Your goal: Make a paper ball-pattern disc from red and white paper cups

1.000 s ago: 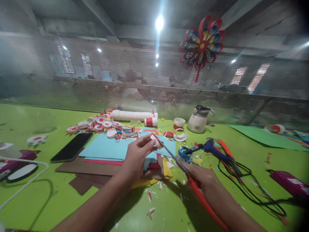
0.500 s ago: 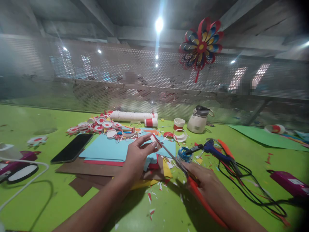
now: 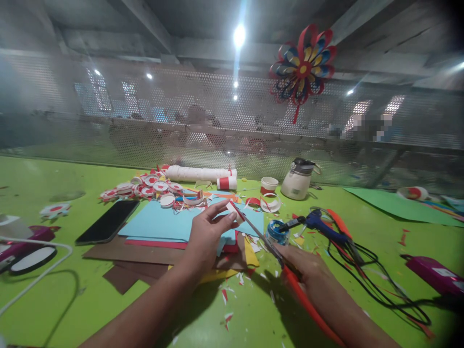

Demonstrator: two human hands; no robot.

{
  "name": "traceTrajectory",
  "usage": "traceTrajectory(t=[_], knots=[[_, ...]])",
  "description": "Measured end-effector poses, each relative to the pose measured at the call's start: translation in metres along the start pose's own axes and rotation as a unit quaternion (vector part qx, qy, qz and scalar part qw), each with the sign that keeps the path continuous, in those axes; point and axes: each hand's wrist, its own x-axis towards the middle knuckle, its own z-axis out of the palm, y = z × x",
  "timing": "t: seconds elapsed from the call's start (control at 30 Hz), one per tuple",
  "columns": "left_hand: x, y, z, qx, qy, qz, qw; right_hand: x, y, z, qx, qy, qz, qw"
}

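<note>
My left hand (image 3: 210, 232) pinches a small red and white paper piece (image 3: 233, 211) between thumb and fingers, above light blue sheets (image 3: 155, 222). My right hand (image 3: 308, 275) is closed round the orange-red handles of a pair of scissors (image 3: 266, 240). The blades point up and left, with their tips at the paper piece; whether they bite into it is hard to see. Just beyond the right hand stands a small blue jar (image 3: 277, 233) with a black item lying across its top. Red and white scraps (image 3: 227, 319) lie on the green table below.
Behind are a stack of white paper cups (image 3: 199, 174), red and white paper discs (image 3: 150, 181) and a bottle (image 3: 297, 179). At left lies a black phone (image 3: 108, 222). To the right are a blue glue gun (image 3: 324, 227) with a looped black cord and a purple device (image 3: 437, 275).
Hands, scissors and the paper piece keep almost the same place. The paper piece seems slightly turned, showing more of its white face.
</note>
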Motion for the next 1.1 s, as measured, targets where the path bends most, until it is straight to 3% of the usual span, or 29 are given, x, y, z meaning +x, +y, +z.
traceTrajectory(t=[0.37, 1.1], knots=[[0.0019, 0.0045, 0.0033, -0.068, 0.012, -0.005, 0.998, -0.0006, 0.0017, 0.0015, -0.011, -0.009, 0.005, 1.000], [0.0010, 0.0023, 0.0040, -0.050, -0.001, -0.002, 0.999, -0.0016, -0.0015, 0.0010, 0.016, -0.010, 0.009, 1.000]])
